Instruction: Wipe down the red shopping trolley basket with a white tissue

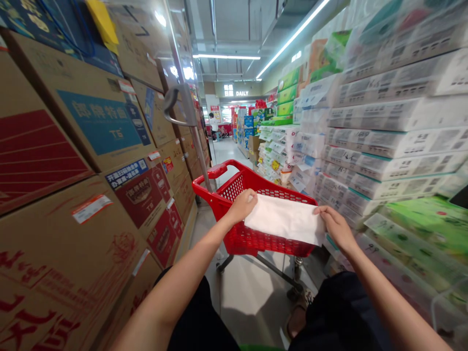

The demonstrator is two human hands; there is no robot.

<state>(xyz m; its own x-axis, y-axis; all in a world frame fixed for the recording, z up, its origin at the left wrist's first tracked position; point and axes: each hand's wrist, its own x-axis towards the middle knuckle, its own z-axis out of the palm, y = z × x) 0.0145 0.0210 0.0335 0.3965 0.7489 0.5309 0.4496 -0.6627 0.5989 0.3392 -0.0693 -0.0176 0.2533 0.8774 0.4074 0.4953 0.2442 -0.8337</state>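
Stretched between my two hands is a white cloth or tissue sheet (pixel 284 218), held in front of the red shopping cart's near side. My left hand (pixel 243 205) grips its upper left corner with curled fingers. At the upper right corner, my right hand (pixel 334 225) pinches the sheet between thumb and fingers. The red cart (pixel 237 241) stands just beyond, its handle end toward the left. The sheet hides part of the basket's side.
Stacked cardboard cartons (pixel 87 234) line the left side, beside a metal pole (pixel 197 141) with a grey handle. Packaged tissue bundles (pixel 380 146) are piled along the right. A person (pixel 213 126) is far down the aisle.
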